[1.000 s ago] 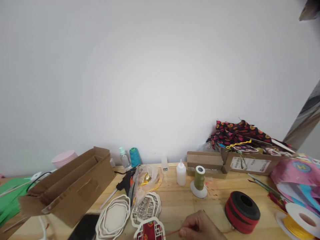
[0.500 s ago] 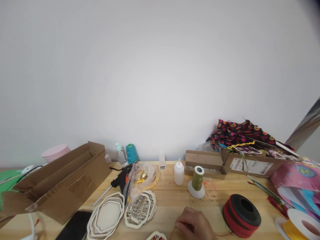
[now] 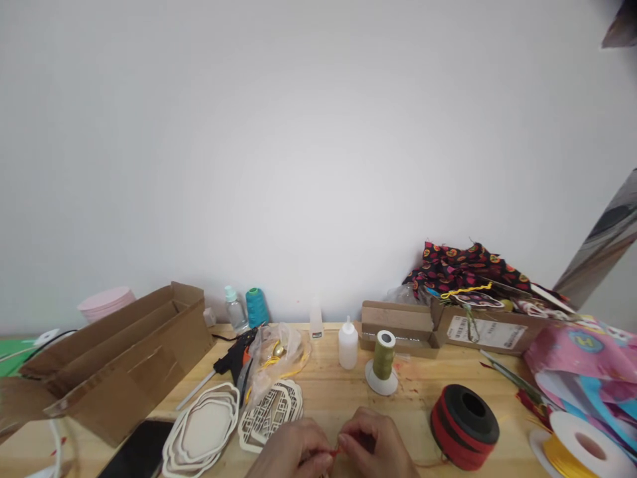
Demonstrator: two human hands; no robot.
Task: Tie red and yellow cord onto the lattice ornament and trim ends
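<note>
Both my hands meet at the bottom edge of the view, over the wooden table (image 3: 428, 392). My left hand (image 3: 293, 451) and my right hand (image 3: 375, 443) are closed in a pinch on a thin red cord (image 3: 334, 451) between them. A red spool with a black core (image 3: 465, 418) lies just right of my right hand. Cream cut-out frames (image 3: 271, 415) and plain frame outlines (image 3: 202, 431) lie left of my left hand.
An open cardboard box (image 3: 114, 362) stands at the left, a black phone (image 3: 132, 455) in front of it. A glue gun (image 3: 233, 358), a white bottle (image 3: 348, 344), an olive thread cone (image 3: 383, 358), flat boxes (image 3: 490, 328) with patterned cloth and a yellow spool (image 3: 577, 451) surround the hands.
My left hand has come into view and joined the right on the red cord. The red-backed cut-out piece has dropped out of view below. The view has shifted slightly right.
</note>
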